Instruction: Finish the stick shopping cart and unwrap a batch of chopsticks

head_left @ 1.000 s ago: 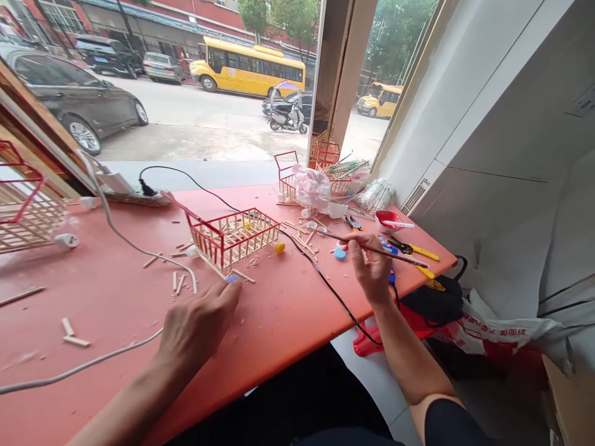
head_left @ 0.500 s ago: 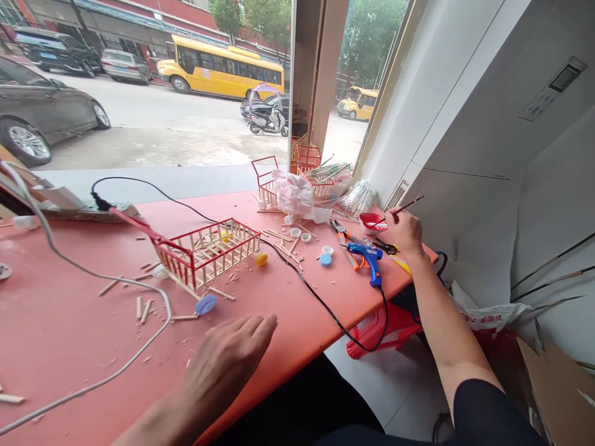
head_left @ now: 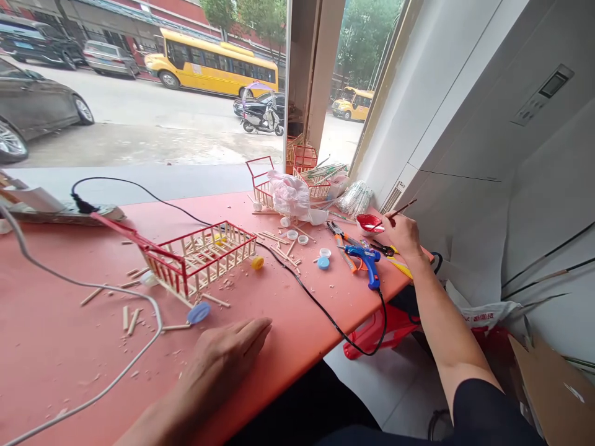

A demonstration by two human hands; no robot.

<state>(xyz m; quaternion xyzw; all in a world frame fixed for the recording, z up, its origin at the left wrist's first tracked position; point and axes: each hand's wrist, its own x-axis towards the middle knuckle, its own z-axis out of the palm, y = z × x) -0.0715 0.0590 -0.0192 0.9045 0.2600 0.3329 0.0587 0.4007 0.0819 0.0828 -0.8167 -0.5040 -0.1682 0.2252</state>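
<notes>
A model cart of wooden sticks with red-painted rails [head_left: 198, 259] lies tilted on the orange-red table [head_left: 56, 347], a blue cap wheel [head_left: 199, 312] at its near corner. My left hand [head_left: 223, 359] rests flat on the table just below that wheel, fingers stretched out, holding nothing. My right hand [head_left: 403, 234] is at the table's far right, pinched on a thin paintbrush [head_left: 402, 208] whose tip is at a small red paint dish [head_left: 369, 223].
A blue glue gun [head_left: 366, 261] with a black cord [head_left: 320, 308], pliers [head_left: 339, 238], bottle caps [head_left: 323, 262], loose sticks and more stick carts [head_left: 263, 183] lie near the window. A white cable [head_left: 116, 378] crosses the left side. A red stool [head_left: 372, 331] stands below.
My right hand moved from the middle of the table to the red paint dish at the far right, brush still in it. My left hand drew back slightly from the cart's blue wheel.
</notes>
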